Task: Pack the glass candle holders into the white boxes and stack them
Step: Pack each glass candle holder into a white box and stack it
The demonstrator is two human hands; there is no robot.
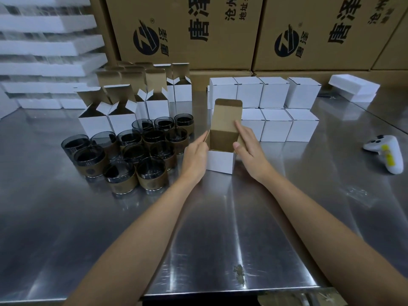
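- Steel table [220,228] across the whole foreground, carrying everything below
- Brown printed cartons [187,29] walled up along the back edge
- White foam slabs [44,45] stacked at the far left; a few more foam pieces [353,87] at the far right
- Closed white boxes [276,124] in two tiers right of centre, packed side by side
- Open white boxes [121,122] grouped at the back left, lids upright
- Glass candle holders [132,151] – dark glass with tan bands – clustered upright on the table, in front of the open boxes and just left of the left hand
- One white box [219,161] standing at centre, lid flap up, brown inside showing
- Left hand [195,157] with fingers laid straight against that box's left side flap, thumb hidden
- Right hand [249,146] pinching the right side flap between thumb and fingers, index finger reaching up onto the lid
- White controller [386,151] lying alone, well to the right
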